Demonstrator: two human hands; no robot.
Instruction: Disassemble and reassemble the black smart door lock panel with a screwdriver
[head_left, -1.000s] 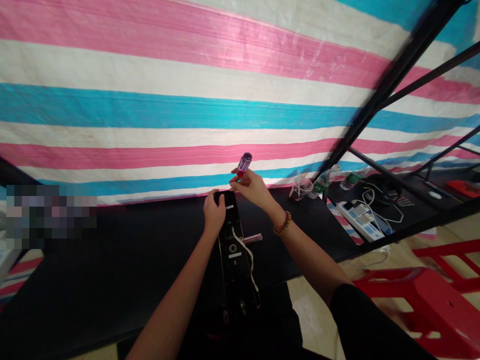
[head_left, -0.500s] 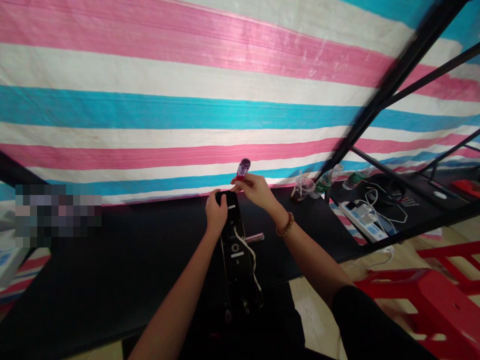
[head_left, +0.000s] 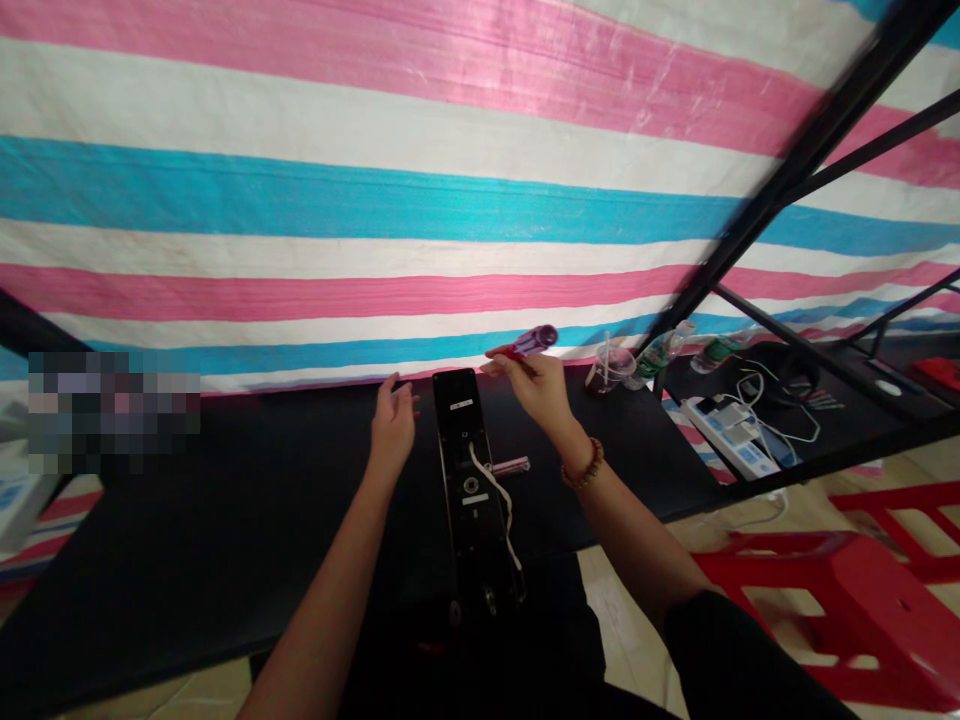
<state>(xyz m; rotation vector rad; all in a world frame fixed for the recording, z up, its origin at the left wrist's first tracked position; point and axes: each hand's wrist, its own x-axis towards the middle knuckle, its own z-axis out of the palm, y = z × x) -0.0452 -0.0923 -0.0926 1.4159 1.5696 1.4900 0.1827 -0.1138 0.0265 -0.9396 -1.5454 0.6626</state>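
Note:
A long black device (head_left: 463,530) with white labels, a round fitting and a white cable (head_left: 504,500) lies lengthwise before me, its near end close to my body. My right hand (head_left: 534,385) pinches a screwdriver (head_left: 535,341) with a clear purple-red handle, to the right of the device's far end. The handle tilts up and right, and the shaft is hard to make out. Left of that same end, my left hand (head_left: 393,425) is off the device, fingers apart and holding nothing. A short pinkish, shiny rod-like piece (head_left: 511,466) lies against the device's right side.
The black table (head_left: 225,540) runs beneath the device, with a striped sheet (head_left: 375,210) behind it. At the back right stand a plastic cup with a straw (head_left: 611,368) and plastic bottles (head_left: 658,358). Farther right are a power strip (head_left: 727,437), black frame bars and a red stool (head_left: 862,600).
My left hand has let go of the device's far end and moved left. My right hand has shifted right with the screwdriver, whose handle now leans more to the right.

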